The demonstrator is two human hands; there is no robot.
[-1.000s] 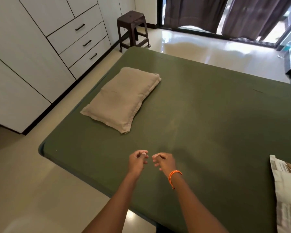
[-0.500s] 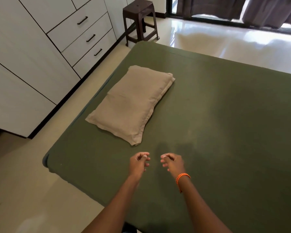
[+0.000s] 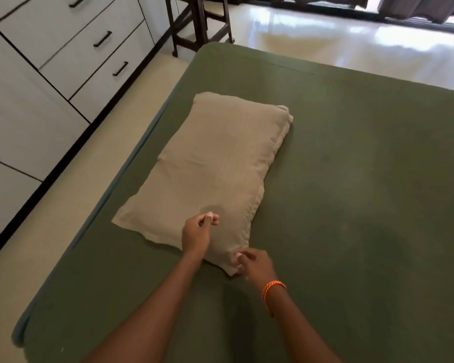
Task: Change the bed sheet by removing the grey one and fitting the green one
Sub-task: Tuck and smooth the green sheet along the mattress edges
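1. Green sheet (image 3: pixel 351 179) covers the whole mattress top, lying smooth, with its near-left corner wrapped down over the bed's edge.
2. Along that left edge a thin strip of grey-blue cloth (image 3: pixel 131 158) peeks out below the green; whether it is the grey sheet I cannot tell.
3. On the sheet's left half lies a beige pillow (image 3: pixel 215 169), set at a slant, one short end towards the person.
4. Left hand (image 3: pixel 197 231) is over the pillow's near end, fingers curled in with thumb against fingertips; whether it pinches any fabric I cannot tell.
5. Right hand (image 3: pixel 254 265), with an orange bracelet (image 3: pixel 271 289) on its wrist, is at the pillow's nearest corner, fingers bent and touching the flap there; a real grip is not plain to see.
6. Both forearms reach in from the bottom of the view, over the green sheet.
7. Left of the bed stand white drawers (image 3: pixel 71 53) with dark handles.
8. Beyond the bed's far-left corner stands a dark wooden stool (image 3: pixel 199 22) on the glossy floor.
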